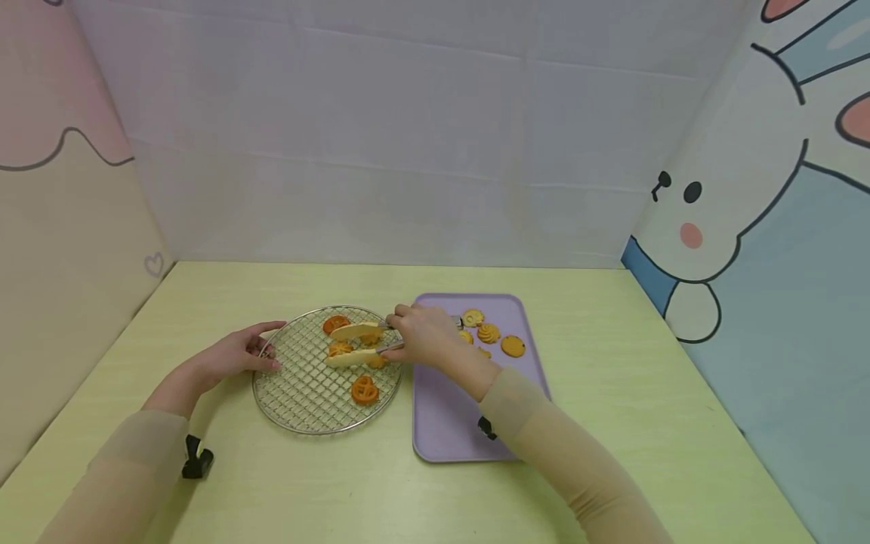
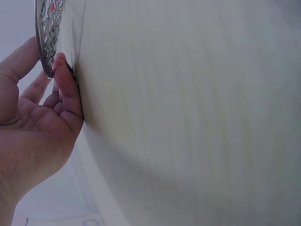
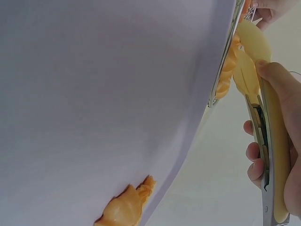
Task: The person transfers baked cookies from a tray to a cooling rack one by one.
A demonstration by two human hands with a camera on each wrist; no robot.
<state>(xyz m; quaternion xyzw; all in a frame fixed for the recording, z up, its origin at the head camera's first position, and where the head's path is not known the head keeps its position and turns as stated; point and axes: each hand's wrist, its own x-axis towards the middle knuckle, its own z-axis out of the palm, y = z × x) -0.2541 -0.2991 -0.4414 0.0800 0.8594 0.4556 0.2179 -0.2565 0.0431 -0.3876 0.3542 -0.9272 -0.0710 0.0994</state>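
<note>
My left hand [image 1: 231, 361] grips the left rim of a round wire rack [image 1: 299, 404], thumb on one side of the rim and fingers on the other. The right hand [image 1: 428, 332] holds a pair of tongs [image 1: 352, 358] with pale yellow tips, reaching left above the rack. The tongs' tips stand apart, with a piped cookie [image 1: 370, 338] near them; whether they touch it I cannot tell. A swirled cookie [image 1: 340, 348] lies by the tips. Two darker pretzel-shaped cookies, one upper [image 1: 336, 324] and one lower [image 1: 365, 390], lie on the mesh.
Right of the rack lies a purple tray [image 1: 445, 423], partly under my right forearm. Several cookies sit in its upper part, among them a swirled one [image 1: 488, 333] and a round flat one [image 1: 513, 346]. White walls [image 1: 394, 181] stand behind the table.
</note>
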